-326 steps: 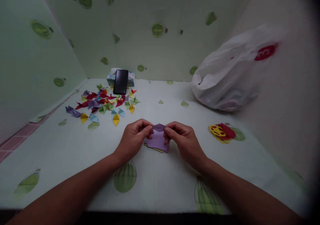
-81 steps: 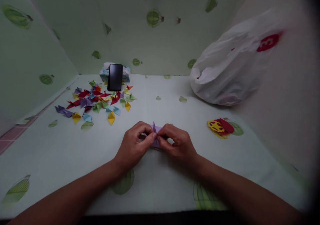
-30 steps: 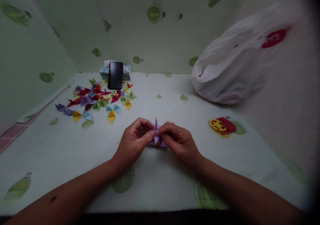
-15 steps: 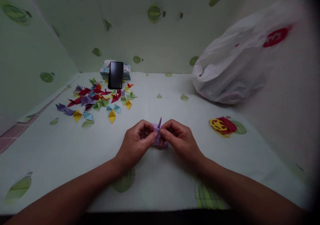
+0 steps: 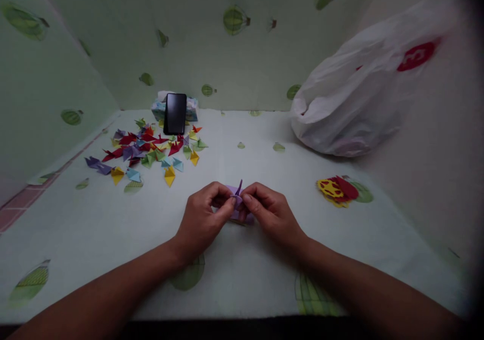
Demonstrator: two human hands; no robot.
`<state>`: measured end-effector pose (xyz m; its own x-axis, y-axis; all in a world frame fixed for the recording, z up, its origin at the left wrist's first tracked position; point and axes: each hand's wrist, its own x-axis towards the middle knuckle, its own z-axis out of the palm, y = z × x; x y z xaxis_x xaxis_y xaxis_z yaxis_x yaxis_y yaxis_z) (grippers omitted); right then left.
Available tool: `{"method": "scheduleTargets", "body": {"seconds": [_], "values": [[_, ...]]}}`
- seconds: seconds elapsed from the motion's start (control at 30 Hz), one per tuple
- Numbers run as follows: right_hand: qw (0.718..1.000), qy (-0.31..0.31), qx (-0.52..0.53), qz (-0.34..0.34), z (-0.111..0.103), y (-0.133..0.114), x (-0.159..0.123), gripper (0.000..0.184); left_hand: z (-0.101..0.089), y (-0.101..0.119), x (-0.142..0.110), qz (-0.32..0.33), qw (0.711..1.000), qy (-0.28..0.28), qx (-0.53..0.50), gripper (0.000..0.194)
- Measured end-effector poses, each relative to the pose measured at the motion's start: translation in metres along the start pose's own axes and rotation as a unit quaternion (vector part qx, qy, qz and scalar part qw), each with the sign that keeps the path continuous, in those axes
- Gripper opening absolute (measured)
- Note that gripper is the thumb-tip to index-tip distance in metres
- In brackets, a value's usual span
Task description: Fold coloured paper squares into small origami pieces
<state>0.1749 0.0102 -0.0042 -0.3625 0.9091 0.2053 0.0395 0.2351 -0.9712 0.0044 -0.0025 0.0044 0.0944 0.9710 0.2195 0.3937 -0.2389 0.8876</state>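
Between my two hands, at the middle of the table, is a purple origami crane [image 5: 237,199] with a thin pointed tip sticking up. My left hand [image 5: 204,213] pinches its left side between thumb and fingers. On its right side the thumb and fingertips of my right hand [image 5: 271,213] are pressed together on the paper. Just below lies purple paper [image 5: 248,220], apparently a small stack, partly hidden by my fingers. Beyond my left hand, many small folded paper cranes [image 5: 149,156] in several colours are spread in a pile.
A black phone [image 5: 175,114] leans against a tissue box [image 5: 193,109] at the back left. To the right, red and yellow cut-out pieces [image 5: 338,190] lie on the white patterned tablecloth [image 5: 242,279]. A full white plastic bag [image 5: 351,98] stands at the back right.
The raised purple tip has shifted slightly left and lower, and the paper under my left thumb now looks more spread and curved. Both hands keep their pinch, nearly in place.
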Motion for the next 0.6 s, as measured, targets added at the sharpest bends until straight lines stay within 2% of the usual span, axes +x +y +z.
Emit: {"method": "scheduleTargets", "body": {"seconds": [0.13, 0.4, 0.5, 0.6], "values": [[1.000, -0.020, 0.024, -0.002, 0.0007, 0.0010, -0.0005, 0.016, 0.0001, -0.0024, -0.0010, 0.005, 1.000, 0.000, 0.001, 0.006], [0.999, 0.003, 0.038, 0.021, 0.0015, 0.0003, 0.0013, 0.013, -0.0010, -0.0063, -0.0017, 0.046, 0.999, -0.026, -0.004, 0.012], [0.998, -0.002, 0.050, 0.025, 0.0008, -0.0003, 0.0015, 0.016, -0.0009, -0.0063, -0.0004, 0.026, 0.998, -0.038, -0.045, 0.010], [0.997, 0.010, 0.068, 0.041, 0.0000, -0.0006, 0.0019, 0.014, -0.0018, -0.0045, 0.0019, -0.026, 0.995, -0.031, -0.090, 0.011]]}}
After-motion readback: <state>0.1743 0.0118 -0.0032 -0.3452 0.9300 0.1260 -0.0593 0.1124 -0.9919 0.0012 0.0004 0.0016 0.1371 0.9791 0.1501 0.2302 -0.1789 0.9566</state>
